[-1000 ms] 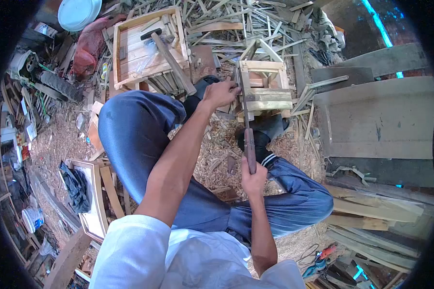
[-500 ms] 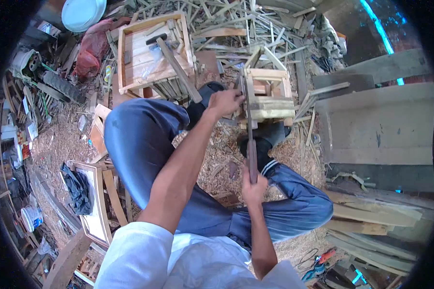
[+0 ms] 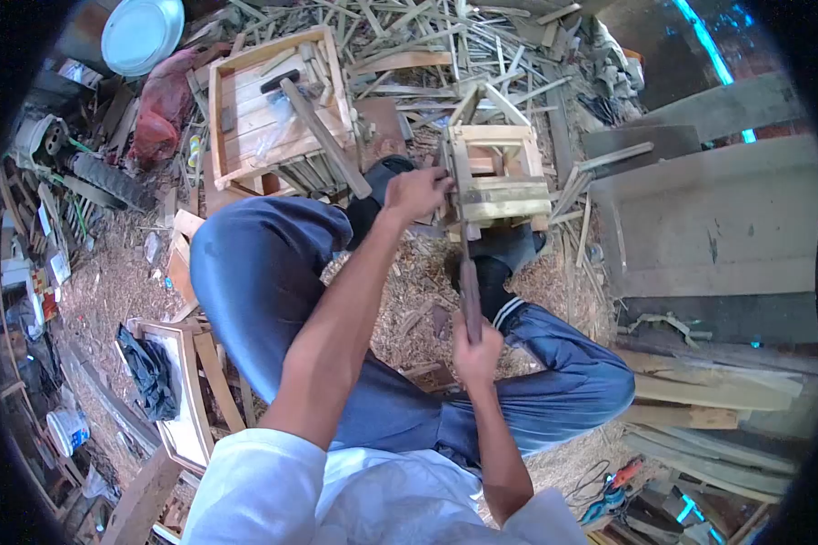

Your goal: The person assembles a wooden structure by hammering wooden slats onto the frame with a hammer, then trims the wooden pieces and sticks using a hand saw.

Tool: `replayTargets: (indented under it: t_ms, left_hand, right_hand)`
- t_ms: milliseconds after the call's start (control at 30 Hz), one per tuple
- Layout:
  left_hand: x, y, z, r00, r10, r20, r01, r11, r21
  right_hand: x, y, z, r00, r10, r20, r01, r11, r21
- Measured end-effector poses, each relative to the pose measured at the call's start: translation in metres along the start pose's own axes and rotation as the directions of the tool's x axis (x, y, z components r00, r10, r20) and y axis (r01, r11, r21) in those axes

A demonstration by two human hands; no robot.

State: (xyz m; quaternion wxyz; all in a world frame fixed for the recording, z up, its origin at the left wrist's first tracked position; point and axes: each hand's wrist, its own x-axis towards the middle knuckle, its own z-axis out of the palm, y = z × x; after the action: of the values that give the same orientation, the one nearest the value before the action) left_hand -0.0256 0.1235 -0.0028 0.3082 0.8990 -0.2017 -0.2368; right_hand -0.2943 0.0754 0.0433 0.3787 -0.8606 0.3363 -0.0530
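Note:
My right hand [image 3: 478,350] is wrapped around the wooden handle of a saw [image 3: 470,295], whose long thin blade shows almost edge-on. The blade points away from me along the left side of a small wooden frame [image 3: 503,195] of pale slats, which stands on the floor between my feet. Beside that frame, my left hand [image 3: 416,193] has its fingers curled in, the fingertips right at the blade and the frame's left edge. What those fingers grip is hidden.
A shallow wooden box [image 3: 282,123] with a hammer [image 3: 323,136] across it lies ahead to the left. Offcuts [image 3: 409,36] pile up at the back. Large boards [image 3: 713,218] are on the right, and a power tool [image 3: 609,495] lies at lower right. Shavings cover the floor.
The view has shifted slightly, so the frame and box sit a little further left. Both hands keep nearly the same places and the same grips, with the saw handle leaning slightly more to the left.

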Motion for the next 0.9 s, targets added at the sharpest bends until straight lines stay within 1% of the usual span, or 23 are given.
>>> replayTargets:
  t_ms: [33, 100, 133, 167, 200, 233, 300, 333, 367, 433, 467, 533, 567, 633, 667, 733, 767, 833, 867, 900]
  left_hand:
    - [0.000, -0.004, 0.002, 1.000, 0.008, 0.006, -0.008, 1.000, -0.010]
    - [0.002, -0.007, 0.004, 1.000, 0.025, 0.010, -0.025, 0.999, -0.034]
    - [0.002, -0.004, 0.003, 0.999, 0.052, 0.012, -0.051, 0.998, -0.048]
    - [-0.001, -0.002, 0.003, 0.999, 0.033, 0.003, -0.032, 0.999, -0.019]
    - [0.000, 0.000, 0.001, 1.000, 0.010, -0.010, -0.010, 1.000, 0.012]
    - [0.003, 0.003, -0.003, 1.000, 0.020, -0.017, -0.020, 1.000, 0.001]
    - [0.000, 0.002, -0.003, 1.000, 0.007, 0.002, -0.007, 1.000, 0.012]
    - [0.000, -0.002, 0.000, 0.999, 0.009, -0.040, -0.009, 1.000, 0.000]
    - [0.003, -0.004, 0.003, 0.999, 0.011, -0.031, -0.011, 1.000, -0.004]
    - [0.006, -0.009, 0.008, 0.998, 0.021, -0.052, -0.020, 1.000, 0.007]
    - [0.006, -0.008, 0.008, 1.000, -0.005, -0.017, 0.005, 1.000, 0.007]
    - [0.004, 0.000, 0.005, 0.999, 0.014, -0.037, -0.013, 1.000, 0.013]
    - [0.001, 0.001, 0.003, 0.999, 0.011, -0.051, -0.010, 1.000, 0.022]
    - [0.002, 0.001, -0.001, 0.998, -0.001, -0.059, 0.002, 1.000, 0.010]
    - [0.002, 0.000, 0.000, 0.998, -0.004, -0.070, 0.003, 1.000, -0.010]
    - [0.002, -0.005, 0.005, 0.997, 0.017, -0.070, -0.019, 1.000, -0.017]
    - [0.003, -0.007, 0.008, 0.998, 0.015, -0.061, -0.017, 1.000, -0.020]
    - [0.003, -0.007, 0.007, 0.998, 0.027, -0.053, -0.026, 1.000, 0.014]
    - [0.005, -0.009, 0.008, 0.997, 0.051, -0.052, -0.050, 0.999, 0.020]
    - [0.004, -0.006, 0.003, 0.996, 0.052, -0.072, -0.050, 0.999, 0.019]
  right_hand:
    - [0.008, -0.004, 0.002, 1.000, 0.005, -0.008, -0.005, 1.000, -0.011]
    - [0.017, -0.017, 0.001, 0.999, 0.035, 0.026, -0.039, 0.987, 0.159]
    - [0.009, -0.022, -0.010, 0.996, 0.062, 0.061, -0.067, 0.994, 0.087]
    - [-0.001, -0.008, -0.011, 0.995, -0.096, -0.026, 0.098, 0.992, 0.085]
    - [-0.018, -0.007, -0.020, 0.997, -0.065, -0.028, 0.068, 0.991, 0.114]
    - [-0.028, -0.009, -0.024, 0.999, -0.032, -0.023, 0.035, 0.989, 0.146]
    - [-0.022, 0.001, -0.013, 0.999, -0.050, -0.016, 0.052, 0.994, 0.098]
    - [-0.020, -0.001, -0.007, 0.998, -0.055, -0.008, 0.055, 0.997, 0.060]
    - [-0.010, -0.002, 0.000, 0.999, -0.047, -0.009, 0.047, 0.997, 0.054]
    - [0.017, -0.015, 0.010, 0.995, 0.082, 0.063, -0.090, 0.987, 0.130]
    - [0.010, -0.014, 0.006, 0.994, 0.092, 0.054, -0.099, 0.987, 0.129]
    - [0.000, -0.010, -0.005, 1.000, -0.007, 0.025, 0.005, 0.997, 0.083]
    - [-0.011, -0.007, -0.008, 0.999, -0.026, 0.028, 0.024, 0.997, 0.079]
    - [-0.032, -0.005, -0.011, 0.996, 0.092, -0.008, -0.088, 0.976, 0.199]
    - [-0.027, -0.004, -0.008, 0.996, 0.084, 0.005, -0.083, 0.977, 0.197]
    - [-0.006, -0.012, -0.002, 0.998, 0.051, 0.037, -0.053, 0.996, 0.068]
    - [0.004, -0.012, 0.001, 0.997, 0.060, 0.039, -0.062, 0.996, 0.064]
    - [0.021, -0.014, 0.010, 0.996, 0.075, 0.039, -0.081, 0.981, 0.178]
    - [0.016, -0.017, 0.003, 1.000, 0.024, 0.016, -0.026, 0.989, 0.142]
    - [0.003, -0.012, -0.002, 1.000, 0.003, 0.015, -0.006, 0.990, 0.144]
